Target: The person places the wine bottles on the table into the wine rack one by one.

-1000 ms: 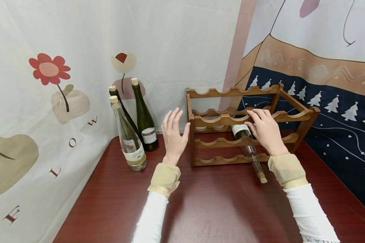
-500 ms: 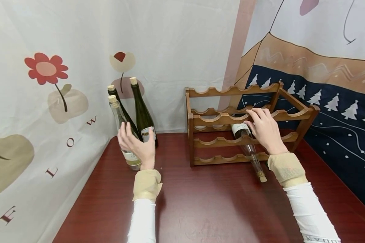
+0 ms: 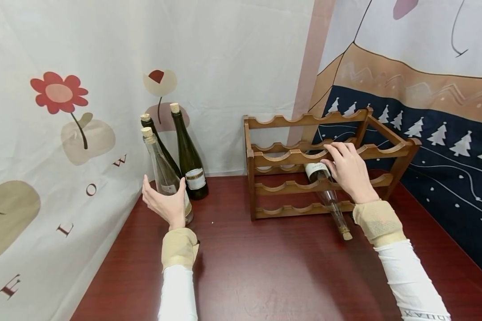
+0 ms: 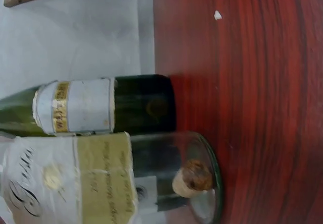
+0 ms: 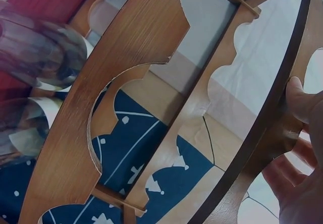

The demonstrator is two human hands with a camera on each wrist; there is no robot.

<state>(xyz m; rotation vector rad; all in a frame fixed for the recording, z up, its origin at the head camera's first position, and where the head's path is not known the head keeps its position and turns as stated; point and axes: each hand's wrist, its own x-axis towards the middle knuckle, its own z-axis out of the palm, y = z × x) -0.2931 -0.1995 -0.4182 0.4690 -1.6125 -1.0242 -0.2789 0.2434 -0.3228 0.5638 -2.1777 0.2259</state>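
Note:
My left hand (image 3: 166, 203) is at a clear corked bottle (image 3: 164, 171) standing on the table, its thumb on the right side and fingers spread on the left. A gap shows between fingertips and glass. Up close in the left wrist view, this bottle (image 4: 65, 178) has a cream and green label and a cork piece inside its base. My right hand (image 3: 348, 171) grips the top front rail of a wooden wine rack (image 3: 293, 157); the thumb (image 5: 298, 100) presses one face, with fingers behind. A clear bottle (image 3: 330, 196) lies in the rack's lower tier, corked neck forward.
Two dark green corked bottles stand behind the clear one; the nearer to the rack (image 3: 190, 156) has a white label. In the right wrist view, a second bottle (image 5: 25, 128) shows in the rack. A white speck lies on the red-brown table (image 3: 265, 267). Printed cloth hangs behind.
My left hand has moved left from beside the rack to the standing clear bottle. The right hand stays on the rack's rail.

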